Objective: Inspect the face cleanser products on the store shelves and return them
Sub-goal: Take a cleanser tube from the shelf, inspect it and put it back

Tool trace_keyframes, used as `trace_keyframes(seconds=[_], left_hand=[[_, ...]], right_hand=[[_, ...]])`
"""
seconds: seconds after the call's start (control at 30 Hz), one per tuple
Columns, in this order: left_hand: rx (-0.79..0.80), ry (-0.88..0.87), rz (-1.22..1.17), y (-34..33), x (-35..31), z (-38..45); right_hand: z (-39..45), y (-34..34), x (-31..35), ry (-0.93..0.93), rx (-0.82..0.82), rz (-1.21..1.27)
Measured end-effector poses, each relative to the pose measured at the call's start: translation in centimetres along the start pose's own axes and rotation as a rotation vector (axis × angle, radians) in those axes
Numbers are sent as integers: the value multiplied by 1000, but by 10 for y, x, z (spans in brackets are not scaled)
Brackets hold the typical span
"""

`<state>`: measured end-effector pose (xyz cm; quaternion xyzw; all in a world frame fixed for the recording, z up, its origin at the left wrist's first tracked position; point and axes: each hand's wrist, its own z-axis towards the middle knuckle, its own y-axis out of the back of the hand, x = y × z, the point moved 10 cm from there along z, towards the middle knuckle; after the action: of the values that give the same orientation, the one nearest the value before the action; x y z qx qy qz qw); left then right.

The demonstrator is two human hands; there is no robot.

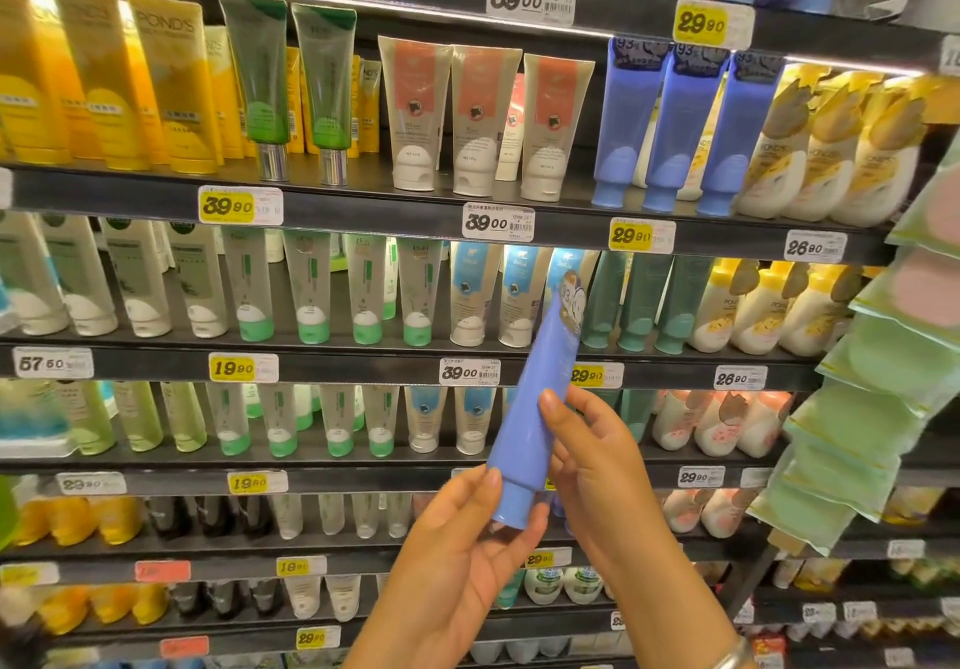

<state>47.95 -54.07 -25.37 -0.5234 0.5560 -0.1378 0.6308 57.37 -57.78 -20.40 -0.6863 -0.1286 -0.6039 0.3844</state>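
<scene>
From the head view I have both hands up in front of the store shelves (363, 224), with a blue cleanser tube (535, 408) held between them. The tube is tilted, its crimped end leaning up and to the right, its cap end down and to the left. My left hand (462, 559) comes up from below, palm toward me, with the cap end resting against its fingers; the fingertips (491, 481) touch the tube just above the cap, and the fingers curl loosely round that lower end. My right hand (592, 466) grips the tube's middle from the right side, the thumb (553, 408) pressed on the front face and the fingers wrapped behind. A bracelet (735, 655) shows on the right wrist at the bottom edge. The tube is off the shelf, held in the air in front of the third and fourth rows. On the second shelf from the top, right of centre, three matching blue tubes (675, 123) stand cap down, side by side, above a yellow price tag (631, 236) reading 29.90. To their left stand white tubes with salmon panels (478, 117), and further left two green tubes (291, 81) and a row of yellow tubes (104, 76). Green packets (872, 398) hang in a column at the right edge.
</scene>
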Motion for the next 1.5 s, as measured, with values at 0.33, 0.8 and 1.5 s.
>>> trace_keyframes(seconds=[0.33, 0.8, 1.5], left_hand=[[-19, -45, 108, -2, -8, -7], [-12, 14, -27, -14, 4, -13], [46, 123, -126, -30, 14, -24]], right_hand=[[-9, -11, 14, 76, 96, -85], [-16, -5, 14, 64, 68, 11], [-16, 13, 14, 55, -27, 247]])
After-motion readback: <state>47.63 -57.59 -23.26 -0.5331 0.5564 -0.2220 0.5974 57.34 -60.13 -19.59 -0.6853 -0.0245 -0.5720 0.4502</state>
